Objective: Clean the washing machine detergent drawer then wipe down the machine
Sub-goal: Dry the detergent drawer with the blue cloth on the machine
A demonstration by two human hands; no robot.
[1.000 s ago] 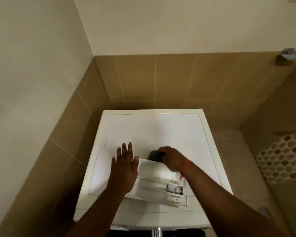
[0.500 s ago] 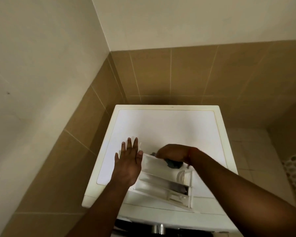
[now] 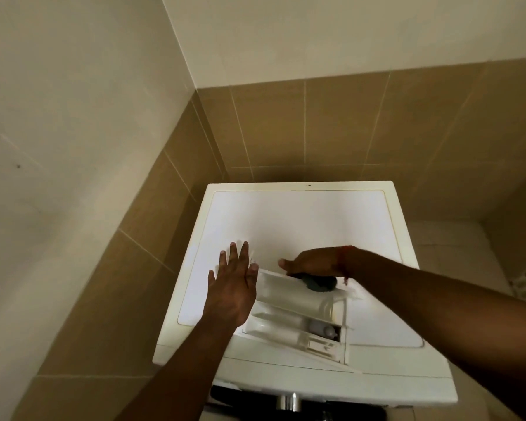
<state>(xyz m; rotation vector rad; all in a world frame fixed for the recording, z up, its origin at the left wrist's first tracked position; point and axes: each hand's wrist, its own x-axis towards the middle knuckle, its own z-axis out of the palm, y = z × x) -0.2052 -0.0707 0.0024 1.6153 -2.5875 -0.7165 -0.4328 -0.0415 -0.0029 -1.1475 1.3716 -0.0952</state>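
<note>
Detergent drawer [image 3: 298, 314], white and pulled free of its slot, lies at an angle on the front part of the white washing machine top [image 3: 295, 220], which stands in a corner of tan wall tiles [image 3: 340, 123]. Left hand [image 3: 233, 288] lies open and flat, fingers spread, its thumb side against the drawer's left end. Right hand [image 3: 313, 264] is closed, palm down, around a dark sponge-like pad [image 3: 319, 282] pressed at the drawer's far edge; a red thread [image 3: 343, 264] circles that wrist.
</note>
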